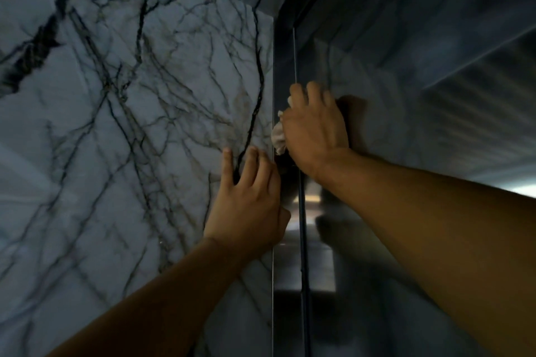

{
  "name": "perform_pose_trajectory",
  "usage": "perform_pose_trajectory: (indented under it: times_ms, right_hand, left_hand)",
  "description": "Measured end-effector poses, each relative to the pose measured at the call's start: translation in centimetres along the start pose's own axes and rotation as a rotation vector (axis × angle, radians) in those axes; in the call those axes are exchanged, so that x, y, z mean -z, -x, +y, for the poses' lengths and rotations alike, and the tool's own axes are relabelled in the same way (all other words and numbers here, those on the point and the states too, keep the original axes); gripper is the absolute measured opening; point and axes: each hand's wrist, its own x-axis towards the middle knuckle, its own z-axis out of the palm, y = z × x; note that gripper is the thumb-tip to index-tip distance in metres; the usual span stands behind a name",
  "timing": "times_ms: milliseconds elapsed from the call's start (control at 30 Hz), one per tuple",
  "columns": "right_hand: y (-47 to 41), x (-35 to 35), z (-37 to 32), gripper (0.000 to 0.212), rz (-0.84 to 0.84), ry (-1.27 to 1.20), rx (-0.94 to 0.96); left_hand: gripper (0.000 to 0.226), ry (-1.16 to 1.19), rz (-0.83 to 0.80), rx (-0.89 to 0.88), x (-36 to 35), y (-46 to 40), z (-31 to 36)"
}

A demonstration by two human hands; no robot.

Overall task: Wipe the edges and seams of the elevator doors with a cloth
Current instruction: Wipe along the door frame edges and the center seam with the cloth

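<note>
Right hand (314, 127) grip closed on a bunched pale cloth (279, 135), pressing it at the elevator door (406, 72) seam, center of frame. Left hand (249, 197) just below-left, grip open, fingers spread flat on the veined marble wall (116, 95) beside the dark door frame (284, 52).

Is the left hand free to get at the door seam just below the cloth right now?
Probably yes. The left hand rests open on the marble wall right beside the seam, holding nothing; the right hand and cloth sit higher up.
</note>
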Motion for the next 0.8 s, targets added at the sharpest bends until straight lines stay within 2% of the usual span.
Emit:
perform_pose_trajectory:
  times_ms: [200,467,800]
  right_hand:
    - [0.8,-1.4,-1.2,0.062,-0.147,0.025,0.013]
    - [0.3,-1.0,-1.3,0.050,-0.129,-0.036,-0.006]
    - [2.8,-0.6,-2.1,0.047,-0.135,-0.049,-0.045]
  left_hand:
    - [0.075,0.011,-0.019,-0.011,-0.3,0.4,0.6]
    - [0.076,-0.032,-0.019,0.000,-0.2,-0.2,0.1]
    - [0.072,0.000,0.026,-0.010,-0.2,0.0,0.1]
